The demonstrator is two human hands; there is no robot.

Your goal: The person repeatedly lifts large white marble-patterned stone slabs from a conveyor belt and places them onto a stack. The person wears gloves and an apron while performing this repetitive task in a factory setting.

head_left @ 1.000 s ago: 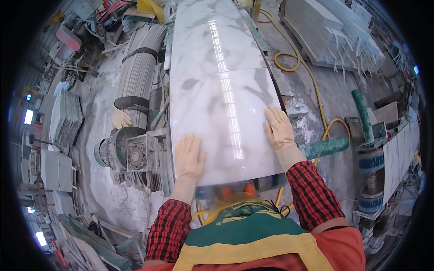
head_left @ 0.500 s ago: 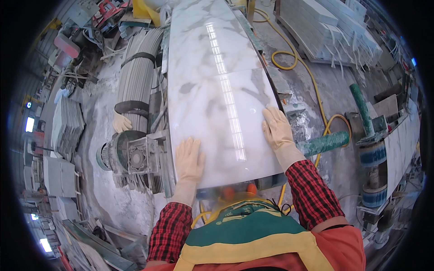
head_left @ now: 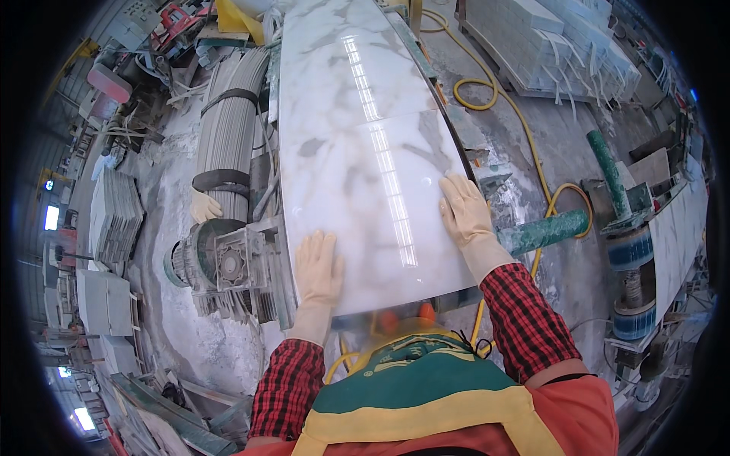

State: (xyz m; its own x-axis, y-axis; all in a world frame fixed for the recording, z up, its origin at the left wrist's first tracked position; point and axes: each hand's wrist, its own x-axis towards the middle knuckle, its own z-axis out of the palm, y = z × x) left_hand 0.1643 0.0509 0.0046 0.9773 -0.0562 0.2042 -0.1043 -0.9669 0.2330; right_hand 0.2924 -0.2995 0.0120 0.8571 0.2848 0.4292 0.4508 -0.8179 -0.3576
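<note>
A glossy white slab with grey-brown marbling (head_left: 357, 205) lies lengthwise before me. Behind it, edge to edge across a thin seam, lies a second matching slab (head_left: 334, 83). My left hand (head_left: 318, 266), in a cream rubber glove, rests flat on the near slab by its left edge, fingers stretched forward. My right hand (head_left: 465, 209), gloved the same way, lies on the slab near its right edge, fingers extended. Neither hand grips anything. A strip of reflected light runs down the polished surface.
Left of the slabs stand a grey motor (head_left: 228, 262) and a strapped bundle of thin strips (head_left: 226, 129), with a loose glove (head_left: 205, 207) beside it. To the right are a green roller (head_left: 547, 232), a yellow hose (head_left: 525, 133) on the floor and stacked pale slabs (head_left: 525, 38).
My hands keep nearly the same places on the slab. The view has shifted very slightly, and the slab's near edge sits a touch higher in it.
</note>
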